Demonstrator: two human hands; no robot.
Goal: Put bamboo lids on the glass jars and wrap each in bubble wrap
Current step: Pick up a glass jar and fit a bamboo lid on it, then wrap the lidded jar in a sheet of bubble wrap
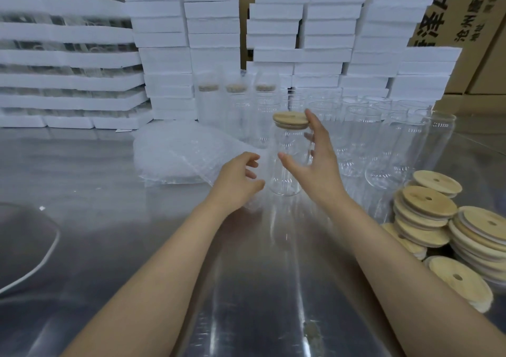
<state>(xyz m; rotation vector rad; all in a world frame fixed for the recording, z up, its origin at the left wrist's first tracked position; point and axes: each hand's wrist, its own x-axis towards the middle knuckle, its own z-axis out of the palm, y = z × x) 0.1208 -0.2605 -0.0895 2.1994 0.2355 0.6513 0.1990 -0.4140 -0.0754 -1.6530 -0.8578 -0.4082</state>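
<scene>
Bamboo lids [430, 206] beside jars [361, 129], foam blocks [328, 41] behind

One lidded jar [286, 148], three bubble-wrapped jars [234, 102], two hands: left hand [235, 181], right hand [319, 162]

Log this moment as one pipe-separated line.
step: bamboo lid on glass jar, jar unwrapped | right hand: open, spread beside jar | left hand: curled by bubble wrap, grip unclear
</scene>
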